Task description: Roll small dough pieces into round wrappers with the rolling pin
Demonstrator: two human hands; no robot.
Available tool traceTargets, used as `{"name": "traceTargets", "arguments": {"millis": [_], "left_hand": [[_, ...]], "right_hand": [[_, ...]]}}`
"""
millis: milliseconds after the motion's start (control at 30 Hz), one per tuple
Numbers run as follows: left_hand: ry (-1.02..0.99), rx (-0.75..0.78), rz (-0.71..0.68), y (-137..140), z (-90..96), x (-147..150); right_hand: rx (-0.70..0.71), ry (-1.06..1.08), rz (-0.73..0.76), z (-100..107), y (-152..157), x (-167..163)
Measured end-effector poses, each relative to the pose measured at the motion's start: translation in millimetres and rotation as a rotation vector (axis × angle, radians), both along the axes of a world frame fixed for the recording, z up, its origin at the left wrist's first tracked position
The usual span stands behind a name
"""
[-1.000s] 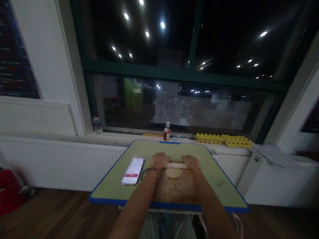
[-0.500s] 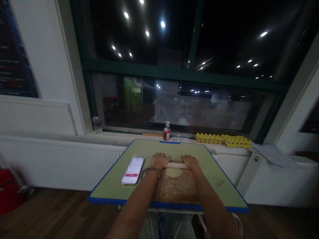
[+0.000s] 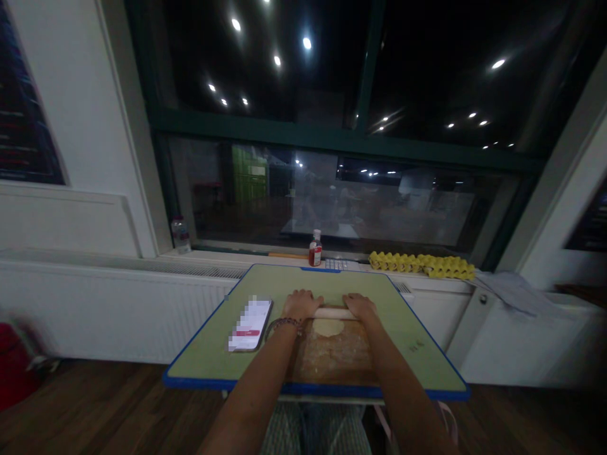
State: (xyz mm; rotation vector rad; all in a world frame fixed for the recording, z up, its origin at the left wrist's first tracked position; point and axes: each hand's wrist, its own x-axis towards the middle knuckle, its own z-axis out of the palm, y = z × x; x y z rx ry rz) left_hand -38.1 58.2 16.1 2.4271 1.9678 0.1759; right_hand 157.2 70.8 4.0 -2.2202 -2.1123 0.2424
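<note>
Head view: my left hand [image 3: 300,304] and right hand [image 3: 361,305] are covering the ends of a rolling pin [image 3: 334,313], how closed I cannot tell; between them, just nearer me, dough [image 3: 328,327] is lying flattened, rolling seemingly unfinished.

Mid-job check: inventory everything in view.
Table: 1, green with blue edge, centre
Board: 1, brown, on table
Dough: 1, cream, on board
Rolling pin: 1, pale, board's far end
Phone: 1, pale screen, table's left
Window: 1, green-framed, ahead
Bottles: 2, reddish and clear, windowsill
Egg trays: count unclear, yellow, windowsill
Papers: count unclear, white, right
Radiator: 1, white, behind table
Unclear object: 1, red, floor left
Bracelet: 1, reddish, left wrist
Left hand: 1, pin's left end
Right hand: 1, pin's right end
</note>
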Motion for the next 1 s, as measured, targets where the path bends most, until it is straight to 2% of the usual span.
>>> {"name": "traceTargets", "arguments": {"millis": [1000], "left_hand": [[-0.025,0.031,-0.009,5.9,-6.4,0.1]], "right_hand": [[0.024,0.044,-0.032,-2.0,1.1,-0.6]]}}
